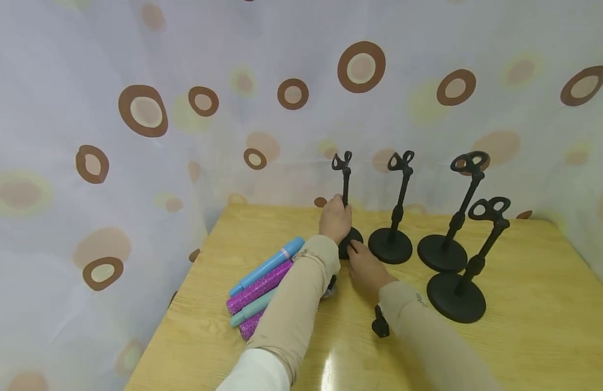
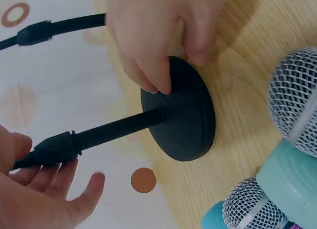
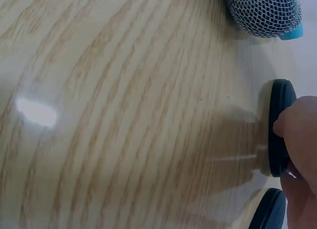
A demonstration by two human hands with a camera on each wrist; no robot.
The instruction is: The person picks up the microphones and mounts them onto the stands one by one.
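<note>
A black tabletop microphone stand (image 1: 345, 187) stands leftmost in the row, with a double-loop clip on top. My left hand (image 1: 336, 220) holds its pole; in the left wrist view the fingers (image 2: 59, 177) curl around it by the collar (image 2: 57, 148). My right hand (image 1: 370, 269) grips the edge of the round base (image 2: 183, 125), fingers over the top and thumb at the near side. In the right wrist view, that hand (image 3: 302, 140) covers part of the base (image 3: 277, 159).
More black microphone stands, at back (image 1: 391, 247), further right (image 1: 443, 255) and front right (image 1: 458, 298), stand to the right. Left of my forearm lie several microphones, including a blue one (image 1: 267, 266), a glittery purple one (image 1: 259, 285) and a teal one (image 1: 252, 309). A patterned curtain (image 1: 208, 136) hangs behind the table.
</note>
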